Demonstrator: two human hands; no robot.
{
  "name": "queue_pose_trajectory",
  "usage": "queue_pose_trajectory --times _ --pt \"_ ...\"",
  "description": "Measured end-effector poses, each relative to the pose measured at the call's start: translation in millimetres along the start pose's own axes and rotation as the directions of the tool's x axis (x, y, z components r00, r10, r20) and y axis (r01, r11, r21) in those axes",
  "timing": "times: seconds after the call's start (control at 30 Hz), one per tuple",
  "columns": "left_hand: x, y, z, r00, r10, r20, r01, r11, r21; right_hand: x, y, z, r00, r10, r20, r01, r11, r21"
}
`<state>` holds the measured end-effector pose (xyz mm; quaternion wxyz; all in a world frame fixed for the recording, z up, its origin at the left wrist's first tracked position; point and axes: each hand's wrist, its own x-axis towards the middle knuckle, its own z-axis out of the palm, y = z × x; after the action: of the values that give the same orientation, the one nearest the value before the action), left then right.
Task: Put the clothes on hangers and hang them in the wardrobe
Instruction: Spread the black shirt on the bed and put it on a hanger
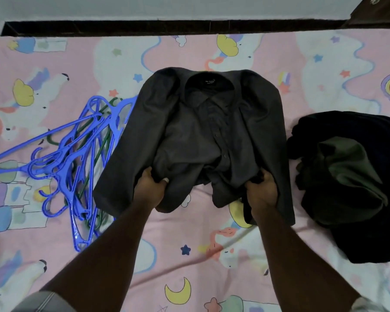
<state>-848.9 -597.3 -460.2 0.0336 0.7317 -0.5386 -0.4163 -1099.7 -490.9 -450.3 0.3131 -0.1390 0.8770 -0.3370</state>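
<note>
Gripping shirt [203, 140] hem, both hands

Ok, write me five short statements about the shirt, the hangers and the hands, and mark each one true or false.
1. Both hands, left and right, grip the lower edge of the dark grey button-up shirt. True.
2. The shirt already hangs on a hanger. False: it lies flat on the pink cartoon-print bedsheet.
3. The heap of blue and green plastic hangers lies left of the shirt. True.
4. The shirt's collar points toward the person. False: it points away.
5. The pile of dark clothes lies right of the shirt. True.
</note>
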Motion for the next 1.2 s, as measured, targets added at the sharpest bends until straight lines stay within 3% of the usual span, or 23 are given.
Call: queue_pose_trajectory --times 0.1,0.23,0.47,0.57,0.63,0.73,0.8,0.87,1.0,1.1,1.2 --pt "5 -2 6 1.0 -0.008 0.028 0.009 0.999 -0.033 1 0 0 0.994 0.025 0.106 -0.038 0.992 0.121" --pt "-9 0 5 0.998 -0.032 0.058 0.042 0.981 -0.188 -5 3 0 0.991 0.077 0.11 -0.102 0.966 0.236" --pt "-55 -1 -19 0.99 -0.093 0.103 0.135 0.819 -0.558 -56 -9 -27 0.982 0.136 0.131 -0.187 0.792 0.581" --pt "-74 1 -31 0.971 -0.112 0.213 0.226 0.729 -0.646 -76 -11 -43 0.976 0.15 0.156 -0.216 0.696 0.685" --pt "-83 -5 -36 0.949 -0.123 0.289 0.286 0.717 -0.635 -85 -8 -52 0.97 0.156 0.186 -0.241 0.699 0.673" --pt "-92 -21 -35 0.961 -0.16 0.224 0.26 0.793 -0.551 -89 11 -61 0.954 0.246 0.17 -0.299 0.771 0.562" --pt "-97 -32 -32 0.98 -0.165 0.114 0.195 0.911 -0.364 -88 29 -68 0.951 0.296 0.091 -0.305 0.846 0.438" --pt "-104 -40 -27 0.988 -0.144 0.047 0.149 0.979 -0.142 -89 47 -76 0.962 0.275 -0.002 -0.27 0.947 0.176" --pt "-119 -54 -14 0.998 -0.054 0.034 0.052 0.998 0.046 -99 62 -84 0.99 0.125 -0.058 -0.137 0.931 -0.339" --pt "-132 -59 -7 0.995 0.044 -0.085 -0.017 0.957 0.288 -114 55 -78 0.981 -0.136 -0.141 0.045 0.858 -0.512" --pt "-145 -56 1 0.948 0.297 -0.116 -0.219 0.871 0.44 -127 50 -69 0.947 -0.318 -0.056 0.236 0.799 -0.553"
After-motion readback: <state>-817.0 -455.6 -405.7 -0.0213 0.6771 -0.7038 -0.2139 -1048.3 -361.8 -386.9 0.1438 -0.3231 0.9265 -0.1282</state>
